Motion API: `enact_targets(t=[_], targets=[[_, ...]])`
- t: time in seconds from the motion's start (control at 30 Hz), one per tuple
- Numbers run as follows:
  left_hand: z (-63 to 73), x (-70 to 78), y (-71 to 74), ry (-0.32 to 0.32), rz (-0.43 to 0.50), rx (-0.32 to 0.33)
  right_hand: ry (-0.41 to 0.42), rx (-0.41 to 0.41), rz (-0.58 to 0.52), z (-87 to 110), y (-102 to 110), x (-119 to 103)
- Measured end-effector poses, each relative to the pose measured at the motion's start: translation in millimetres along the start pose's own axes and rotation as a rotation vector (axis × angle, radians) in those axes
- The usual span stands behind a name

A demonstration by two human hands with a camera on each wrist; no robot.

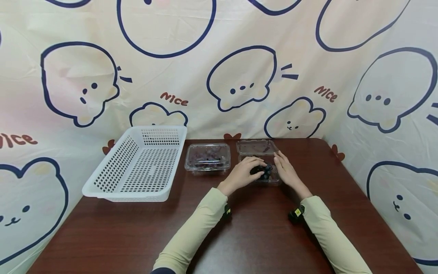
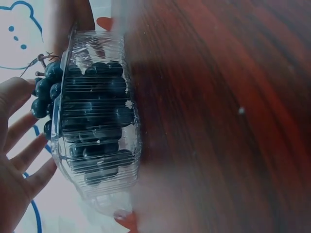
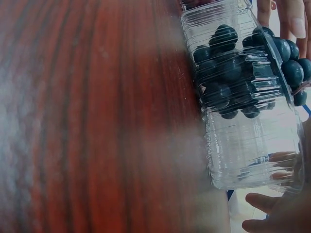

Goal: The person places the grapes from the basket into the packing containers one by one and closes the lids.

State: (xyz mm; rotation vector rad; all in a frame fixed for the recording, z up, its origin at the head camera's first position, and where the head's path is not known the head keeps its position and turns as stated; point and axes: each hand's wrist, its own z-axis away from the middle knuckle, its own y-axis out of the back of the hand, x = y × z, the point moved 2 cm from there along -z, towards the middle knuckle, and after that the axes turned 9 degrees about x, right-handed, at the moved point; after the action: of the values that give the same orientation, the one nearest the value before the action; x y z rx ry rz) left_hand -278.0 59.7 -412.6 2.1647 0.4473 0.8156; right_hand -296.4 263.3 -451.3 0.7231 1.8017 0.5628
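A bunch of dark grapes sits in a clear plastic clamshell box on the table, some of it standing above the rim. Over the bunch, my left hand holds it between thumb and fingers. In the left wrist view a thin stem sticks up from the grapes. My right hand is at the box's right side, its fingers fairly straight along the edge. The box's hinged lid is raised at the back. The right wrist view shows the grapes bunched toward one end of the box.
Left of the box stands a second clear clamshell, closed, with dark reddish fruit inside. Farther left is a large white perforated basket. A printed curtain hangs behind the brown wooden table and along its sides.
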Motion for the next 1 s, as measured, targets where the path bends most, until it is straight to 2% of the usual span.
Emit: enact_targets(t=[0.33, 0.63, 0.87, 1.0], targets=[[0.0, 0.0, -11.4, 0.002, 0.021, -0.062, -0.027, -0.028, 0.000, 0.5, -1.7, 1.8], [-6.0, 3.2, -18.0, -0.006, -0.018, -0.086, -0.041, -0.039, -0.001, 0.3, -0.7, 0.8], [-11.4, 4.9, -23.8, 0.001, -0.029, -0.096, -0.019, -0.008, -0.042, -0.5, 0.7, 2.9], [-15.7, 7.6, -27.7, 0.011, -0.087, -0.115, -0.019, 0.001, -0.059, 0.4, 1.2, 3.8]])
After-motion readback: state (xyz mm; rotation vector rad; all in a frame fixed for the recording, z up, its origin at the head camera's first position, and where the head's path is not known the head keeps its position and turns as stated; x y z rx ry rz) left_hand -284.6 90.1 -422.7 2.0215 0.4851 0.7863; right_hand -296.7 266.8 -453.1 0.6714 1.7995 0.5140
